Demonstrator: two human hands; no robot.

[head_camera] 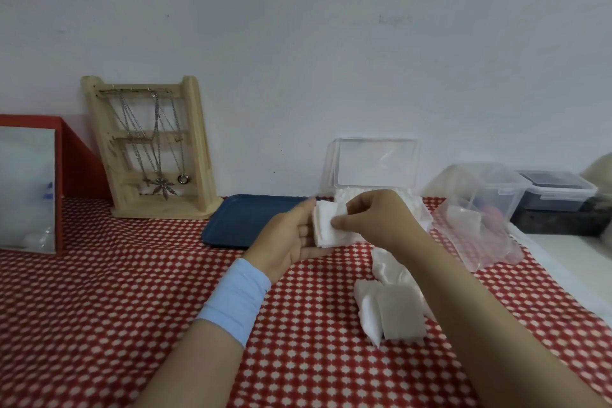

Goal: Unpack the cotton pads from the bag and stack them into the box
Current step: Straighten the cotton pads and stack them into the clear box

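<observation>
A small stack of white cotton pads point(326, 228) sits upright in my left hand point(291, 238), whose fingers and thumb hold it from the left and below. My right hand point(374, 219) pinches the stack's right edge with thumb and fingers. Right behind the hands stands a clear plastic box point(376, 164) with its lid up, white pads visible inside it. More loose white pads point(387, 305) lie on the cloth under my right forearm. A crumpled clear bag point(477, 232) lies to the right.
A red-and-white patterned cloth point(132, 291) covers the table. A blue tray point(245, 219) lies left of the hands. A wooden necklace stand point(152, 149) leans at the wall, a red-framed mirror point(29, 185) at far left. Lidded plastic containers point(559, 190) stand at the right.
</observation>
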